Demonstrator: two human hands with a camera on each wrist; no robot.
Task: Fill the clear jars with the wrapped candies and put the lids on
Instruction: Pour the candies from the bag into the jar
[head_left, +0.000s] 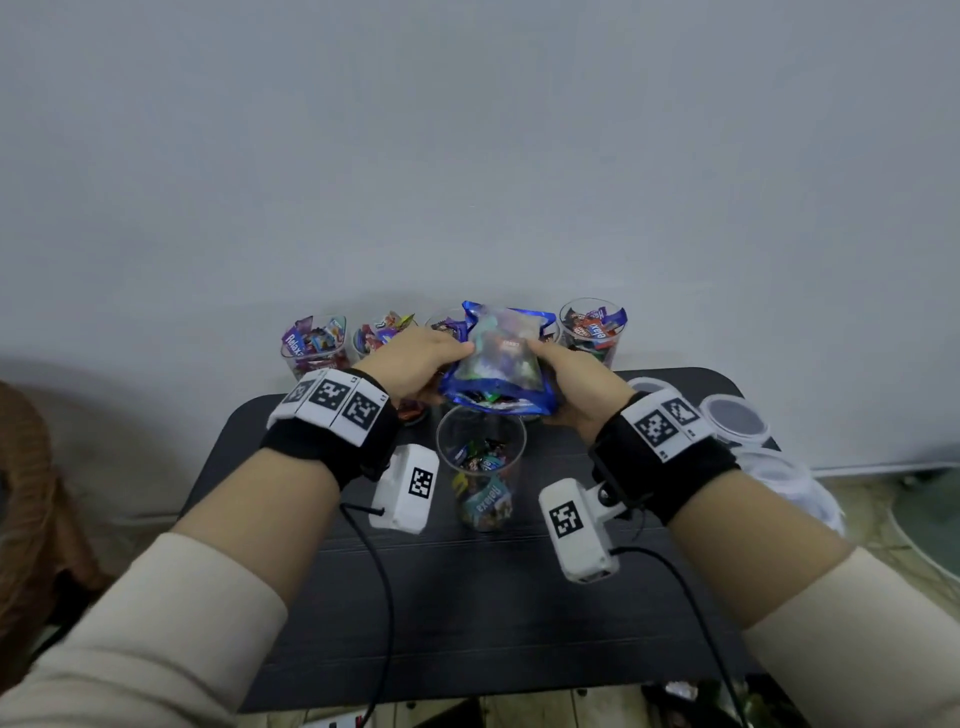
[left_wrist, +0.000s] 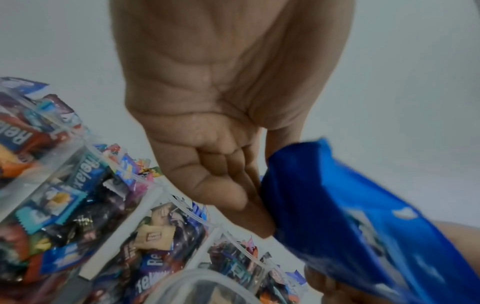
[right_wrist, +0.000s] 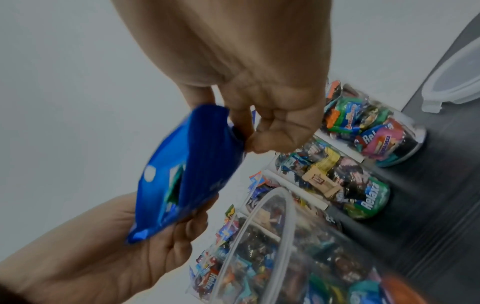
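A clear jar (head_left: 481, 467), part filled with wrapped candies (head_left: 485, 457), stands near on the dark surface (head_left: 467, 597). Just above it, the left hand (head_left: 415, 366) and right hand (head_left: 574, 387) pinch a tipped blue candy bag (head_left: 496, 364) by its sides. Filled jars (head_left: 592, 330) line the far edge; lids (head_left: 735, 418) lie right.

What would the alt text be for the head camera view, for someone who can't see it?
Both hands, left hand and right hand, hold a blue candy bag tipped mouth-down over a partly filled clear jar on a dark table. Filled jars line the wall behind; clear lids lie at right.
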